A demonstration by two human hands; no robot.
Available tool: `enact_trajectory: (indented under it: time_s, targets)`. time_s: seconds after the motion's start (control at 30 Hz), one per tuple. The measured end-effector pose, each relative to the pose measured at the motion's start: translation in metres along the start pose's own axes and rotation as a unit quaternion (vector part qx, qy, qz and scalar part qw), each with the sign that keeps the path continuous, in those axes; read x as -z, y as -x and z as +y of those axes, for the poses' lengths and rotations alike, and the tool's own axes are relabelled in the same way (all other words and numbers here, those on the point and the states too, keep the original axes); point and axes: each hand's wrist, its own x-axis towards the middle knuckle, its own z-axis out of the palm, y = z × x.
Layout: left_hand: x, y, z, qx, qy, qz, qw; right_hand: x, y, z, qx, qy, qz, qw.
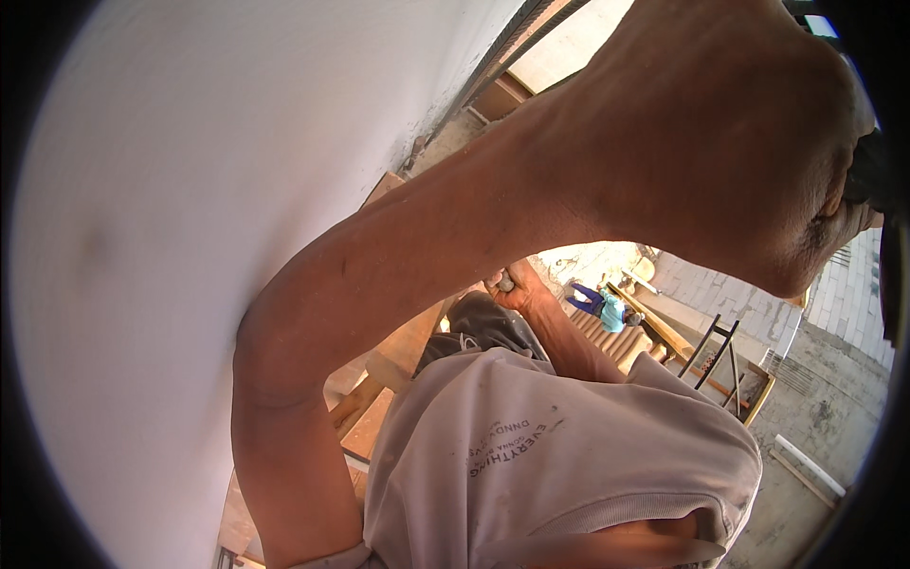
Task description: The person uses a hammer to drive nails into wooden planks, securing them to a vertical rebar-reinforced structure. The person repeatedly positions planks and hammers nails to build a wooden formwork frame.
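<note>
Above and right of the creased fabric shirt (588, 446), the left hand (758, 142) curls shut around a dark object (870, 173), its shape unclear. Above the shirt, the right hand (517, 292) bends its fingers around a small, rounded grey lump (506, 283). Left stands a smooth white wall (161, 218).

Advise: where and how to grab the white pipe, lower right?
Grip mid-length, from above: the white pipe looks long, slim and laid flat on the grey ground, so a central hold should balance. Favour its upper-right side; a thin strip lies along its lower-left.
</note>
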Motion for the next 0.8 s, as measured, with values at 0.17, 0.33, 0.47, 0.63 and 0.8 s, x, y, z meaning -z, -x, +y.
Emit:
enact_trajectory:
  time_s: [0.17,0.33,0.47,0.63,0.8]
  targets:
    - [0.007,-0.003,-0.005,0.002,0.002,-0.001,1.000,0.026,0.020,-0.018,-0.062,-0.130,-0.044,0.989]
    - [0.003,-0.002,-0.006,-0.001,-0.003,0.001,1.000,0.012,0.017,-0.013,0.084,-0.089,0.096,0.988]
    - [0.000,0.000,-0.005,-0.003,-0.008,-0.001,1.000,-0.015,0.008,-0.006,-0.047,-0.016,-0.016,0.999]
    - [0.003,0.000,-0.005,-0.002,-0.007,0.008,1.000,-0.019,0.015,-0.001,-0.079,-0.047,-0.011,0.996]
    - [0.009,-0.001,-0.006,-0.005,0.001,0.009,1.000,-0.006,0.020,-0.012,-0.066,-0.068,-0.031,0.995]
